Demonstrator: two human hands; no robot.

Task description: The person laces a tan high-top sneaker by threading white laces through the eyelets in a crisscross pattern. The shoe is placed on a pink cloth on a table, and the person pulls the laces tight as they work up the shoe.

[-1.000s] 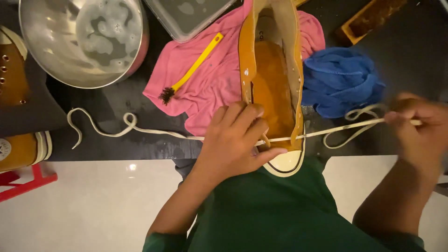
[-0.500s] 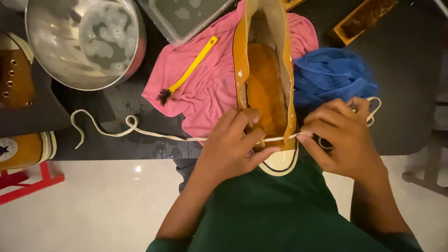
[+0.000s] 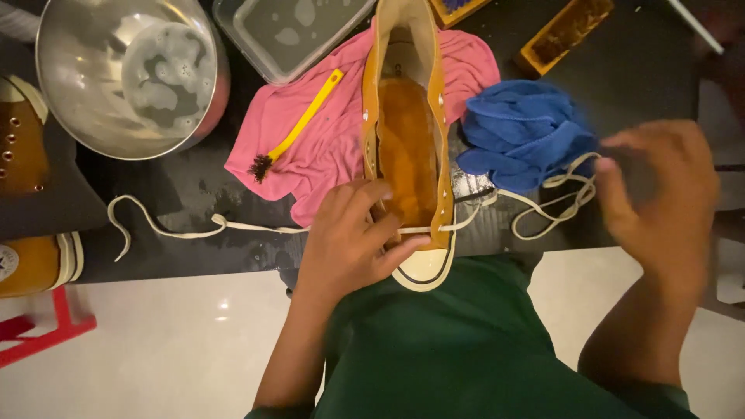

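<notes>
A mustard high-top shoe (image 3: 407, 147) with a cream toe cap lies on a pink cloth (image 3: 326, 147), toe toward me. My left hand (image 3: 349, 240) grips its front, fingers curled over the lowest eyelets. A white shoelace (image 3: 535, 206) runs through those eyelets; one end trails left across the dark table (image 3: 194, 186), the other loops out to the right. My right hand (image 3: 667, 202), blurred, is out to the right of the shoe with its fingertips pinching that looped end beside a blue cloth (image 3: 524, 132).
A metal bowl (image 3: 54, 77) of soapy water and a clear plastic tub (image 3: 295, 39) stand at the back. A yellow-handled brush (image 3: 299, 128) rests on the pink cloth. Wooden brush (image 3: 563, 35) at back right. Two more mustard shoes (image 3: 23, 140) (image 3: 31, 264) at left; red frame (image 3: 46, 334) below.
My right hand went from far right in to the shoe's eyelets, then swung out right again, drawing the lace into loops. My left hand stayed on the shoe.
</notes>
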